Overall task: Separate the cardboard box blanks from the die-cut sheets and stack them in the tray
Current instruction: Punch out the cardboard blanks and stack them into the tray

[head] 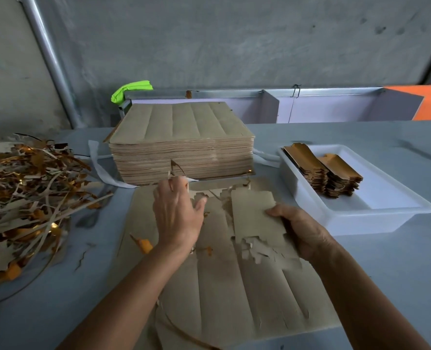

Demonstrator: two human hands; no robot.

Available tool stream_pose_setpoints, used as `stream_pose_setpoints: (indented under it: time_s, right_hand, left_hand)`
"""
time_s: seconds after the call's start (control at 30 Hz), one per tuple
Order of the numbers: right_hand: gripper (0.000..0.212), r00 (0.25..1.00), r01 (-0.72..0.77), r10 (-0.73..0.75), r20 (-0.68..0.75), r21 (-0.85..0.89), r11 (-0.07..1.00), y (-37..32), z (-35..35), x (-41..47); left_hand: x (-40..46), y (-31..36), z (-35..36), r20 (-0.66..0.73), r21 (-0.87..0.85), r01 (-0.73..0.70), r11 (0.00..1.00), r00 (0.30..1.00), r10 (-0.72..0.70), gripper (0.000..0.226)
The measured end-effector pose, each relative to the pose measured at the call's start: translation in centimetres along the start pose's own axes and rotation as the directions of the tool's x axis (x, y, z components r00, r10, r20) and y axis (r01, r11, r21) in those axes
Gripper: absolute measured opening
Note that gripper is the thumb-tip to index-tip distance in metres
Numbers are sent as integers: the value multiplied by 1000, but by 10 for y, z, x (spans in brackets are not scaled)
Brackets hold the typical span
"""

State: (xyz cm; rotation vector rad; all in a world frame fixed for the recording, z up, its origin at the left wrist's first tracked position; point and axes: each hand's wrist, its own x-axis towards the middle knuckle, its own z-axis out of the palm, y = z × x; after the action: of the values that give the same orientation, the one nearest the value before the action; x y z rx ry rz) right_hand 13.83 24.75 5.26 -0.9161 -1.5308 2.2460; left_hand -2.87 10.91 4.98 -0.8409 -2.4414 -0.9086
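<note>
A brown die-cut sheet (224,286) lies flat on the table in front of me, partly torn at its far end. My right hand (302,231) grips a box blank (254,215) by its right edge, lifted a little off the sheet. My left hand (176,213) pinches a thin strip of waste cardboard (175,168) at the sheet's far left. A tall stack of uncut sheets (181,142) stands just beyond. To the right, a white tray (376,213) holds two stacks of separated blanks (323,168), gold side up.
A heap of cardboard trimmings (25,198) covers the table's left side. White strapping (100,170) lies beside the tall stack. A metal-framed rack (272,107) and a grey wall stand behind. A green rag (131,89) hangs on the rack's left corner.
</note>
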Motion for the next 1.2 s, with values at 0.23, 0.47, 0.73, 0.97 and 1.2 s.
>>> stream_pose_setpoints:
  time_s: [0.23,0.47,0.73,0.97,1.2]
  right_hand:
    - [50,992,125,-123,-28,121,985,7,-2,-2]
    - [13,948,308,-299,-105,77,948,11,7,2]
    - [13,914,366,-338,-223,97,926,17,5,0]
    - [14,904,387,-351,-243,119,914,23,-8,-3]
    - [31,915,404,-396,-80,148,903,24,-11,-7]
  left_hand:
    - [3,-8,-21,321,277,-105,955,947,11,30]
    - [-44,16,-30,804,-504,666,549,594,18,36]
    - [-40,2,-26,817,-504,769,393,572,-72,10]
    - [-23,-26,-22,550,-605,572,554,803,-228,16]
    - [-12,-58,-8,254,-285,364,887,921,-297,17]
